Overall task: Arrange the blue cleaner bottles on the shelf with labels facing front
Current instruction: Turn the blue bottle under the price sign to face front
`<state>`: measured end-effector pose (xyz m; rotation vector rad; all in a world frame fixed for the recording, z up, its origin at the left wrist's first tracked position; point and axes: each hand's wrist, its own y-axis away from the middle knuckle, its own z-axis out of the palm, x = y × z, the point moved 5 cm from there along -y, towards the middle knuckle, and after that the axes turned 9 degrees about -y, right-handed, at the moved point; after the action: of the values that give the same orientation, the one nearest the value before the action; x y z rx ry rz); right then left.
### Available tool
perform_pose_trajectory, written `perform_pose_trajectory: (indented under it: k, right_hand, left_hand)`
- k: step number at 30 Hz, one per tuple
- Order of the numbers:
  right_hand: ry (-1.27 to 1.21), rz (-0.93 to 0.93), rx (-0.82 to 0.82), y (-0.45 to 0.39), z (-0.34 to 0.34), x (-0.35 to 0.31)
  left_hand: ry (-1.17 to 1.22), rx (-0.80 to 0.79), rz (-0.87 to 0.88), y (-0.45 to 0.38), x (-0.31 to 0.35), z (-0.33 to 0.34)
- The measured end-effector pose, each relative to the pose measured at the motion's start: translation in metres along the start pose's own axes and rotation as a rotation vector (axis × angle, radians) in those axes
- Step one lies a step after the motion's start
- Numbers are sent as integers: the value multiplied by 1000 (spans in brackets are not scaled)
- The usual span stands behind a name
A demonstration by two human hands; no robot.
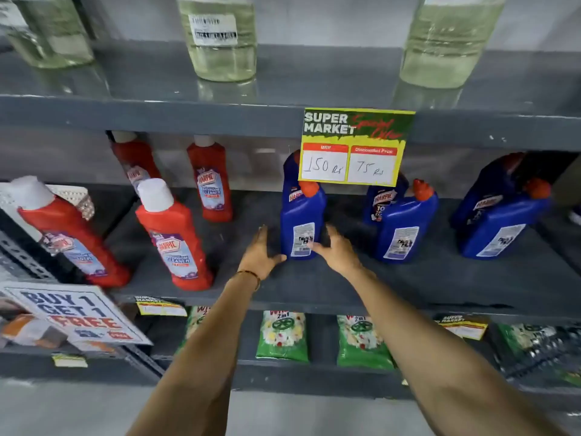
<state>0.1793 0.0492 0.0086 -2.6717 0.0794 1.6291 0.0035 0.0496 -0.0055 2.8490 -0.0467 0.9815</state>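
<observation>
Several blue cleaner bottles with red caps stand on the grey middle shelf point(408, 284). The left front blue bottle point(300, 215) shows its white back label to me. My left hand point(259, 254) is at its lower left, thumb touching the base, fingers spread. My right hand point(338, 251) is at its lower right, thumb lying on the white label. A second front bottle point(405, 228) and a third point(500, 228) also show back labels. Behind them stand further blue bottles point(382, 199) with the front label facing me.
Red cleaner bottles point(173, 237) stand at the left of the same shelf. A yellow price card point(353, 147) hangs from the shelf above, covering the bottle tops. Pale liquid bottles point(220, 36) sit on the top shelf; green packets point(283, 336) lie below.
</observation>
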Motion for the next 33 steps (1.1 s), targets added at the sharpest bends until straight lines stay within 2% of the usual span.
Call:
perform_pose_trajectory:
  k: [3, 11, 21, 29, 33]
  right_hand:
    - [-151, 58, -41, -10, 5, 6]
    - [-377, 60, -12, -21, 9, 11]
    - [-486, 10, -30, -21, -4, -3]
    - [-482, 0, -115, -11, 7, -21]
    - [-505, 29, -105, -12, 10, -22]
  left_hand:
    - [129, -32, -61, -14, 1, -2]
    - [271, -87, -5, -37, 12, 3]
    - [478, 41, 59, -37, 14, -5]
    - [445, 172, 108, -20, 29, -10]
    - [462, 96, 172, -16, 30, -14]
